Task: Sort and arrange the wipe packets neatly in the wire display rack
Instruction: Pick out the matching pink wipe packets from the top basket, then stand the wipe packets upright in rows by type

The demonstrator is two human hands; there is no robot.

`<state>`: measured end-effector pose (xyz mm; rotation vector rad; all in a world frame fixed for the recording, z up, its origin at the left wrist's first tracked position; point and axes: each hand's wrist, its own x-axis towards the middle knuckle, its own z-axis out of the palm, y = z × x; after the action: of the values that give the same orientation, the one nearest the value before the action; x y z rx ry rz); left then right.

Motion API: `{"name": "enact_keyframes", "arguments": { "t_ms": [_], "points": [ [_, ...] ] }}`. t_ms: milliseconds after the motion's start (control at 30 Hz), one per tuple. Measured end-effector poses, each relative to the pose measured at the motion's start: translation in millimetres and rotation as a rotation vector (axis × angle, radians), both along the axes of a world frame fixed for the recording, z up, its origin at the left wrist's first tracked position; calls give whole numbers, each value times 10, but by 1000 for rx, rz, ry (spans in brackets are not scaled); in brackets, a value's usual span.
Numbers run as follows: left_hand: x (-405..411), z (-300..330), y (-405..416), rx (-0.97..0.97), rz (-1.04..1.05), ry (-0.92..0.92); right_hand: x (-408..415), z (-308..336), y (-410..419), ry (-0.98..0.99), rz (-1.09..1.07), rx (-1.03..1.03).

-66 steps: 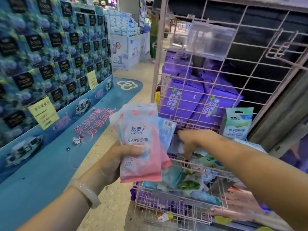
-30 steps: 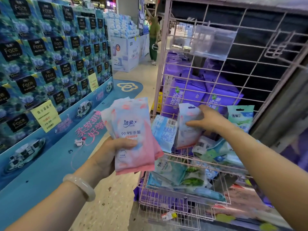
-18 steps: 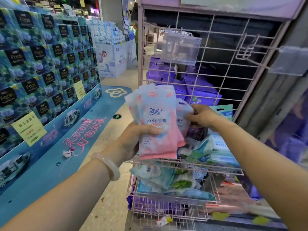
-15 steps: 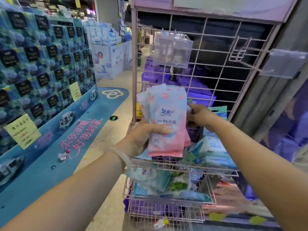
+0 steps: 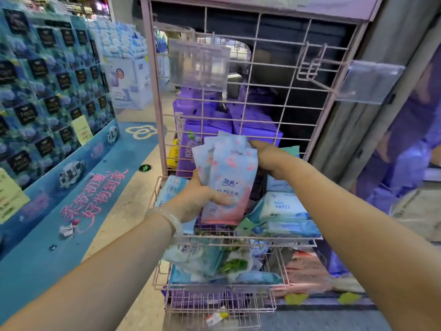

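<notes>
My left hand [image 5: 199, 201] grips a fanned stack of pink-and-blue wipe packets [image 5: 229, 185], held upright over the upper basket of the pink wire display rack [image 5: 281, 111]. At the stack's top right edge, my right hand [image 5: 268, 157] pinches the back packets. Blue-and-white packets [image 5: 282, 211] lie in the upper basket to the right. Green-and-white packets [image 5: 214, 259] fill the lower basket [image 5: 214, 286]. A light blue packet [image 5: 169, 187] leans at the basket's left end.
Purple wipe boxes [image 5: 207, 130] stand behind the rack's grid. Two clear price-tag holders [image 5: 199, 64] hang from hooks. A tall wall of blue tissue packs [image 5: 47, 91] lines the left side over a blue floor decal [image 5: 90, 201]. A grey pillar [image 5: 372, 111] borders the rack's right.
My right hand lifted a pink packet out of the basket and brought it behind the stack in my left hand. The stack moved right and down, over the upper basket.
</notes>
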<state>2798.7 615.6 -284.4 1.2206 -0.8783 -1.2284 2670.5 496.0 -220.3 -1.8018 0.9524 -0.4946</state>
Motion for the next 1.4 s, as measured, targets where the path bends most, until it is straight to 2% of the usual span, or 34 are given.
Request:
{"name": "enact_keyframes", "arguments": {
  "t_ms": [133, 233, 300, 400, 467, 567, 633, 733, 800, 867, 967, 1067, 1167, 1300, 1400],
  "points": [
    [68, -2, 2, -73, 112, -32, -83, 50, 77, -168, 14, 382],
    [91, -16, 6, -111, 117, -71, -84, -29, 225, -302, 19, 563],
    [46, -11, 3, -81, 89, -155, 25, -123, 343, -371, 40, 611],
    [18, 47, -7, -33, 53, -265, 149, -149, 385, -319, -13, 530],
    [34, 109, 15, -40, 83, -353, 29, -53, 352, -223, -26, 407],
    [32, 142, 111, -90, 190, -576, -448, 73, 228, 4, -37, -9],
    [39, 127, 185, -120, 214, -644, -796, 116, 238, 119, 109, -208],
    [86, 110, 288, -176, 208, -694, -1120, 10, 321, 510, 301, -350],
    [147, 120, 353, -175, 216, -768, -1186, -158, 329, 668, 360, -437],
    [236, 114, 417, -147, 226, -828, -1164, -236, 317, 637, 314, -451],
    [399, 77, 493, -58, 299, -847, -1129, -175, 229, 528, 272, -359],
    [490, 14, 590, 23, 368, -892, -1092, -175, 130, 656, 374, -293],
    [542, -115, 695, 146, 425, -879, -1027, -248, 87, 724, 336, -369],
    [517, -221, 807, 214, 478, -802, -1045, -244, 60, 647, 316, -456],
    [447, -165, 854, 114, 545, -892, -1168, -30, 76, 393, 215, -445]
  ]
}}
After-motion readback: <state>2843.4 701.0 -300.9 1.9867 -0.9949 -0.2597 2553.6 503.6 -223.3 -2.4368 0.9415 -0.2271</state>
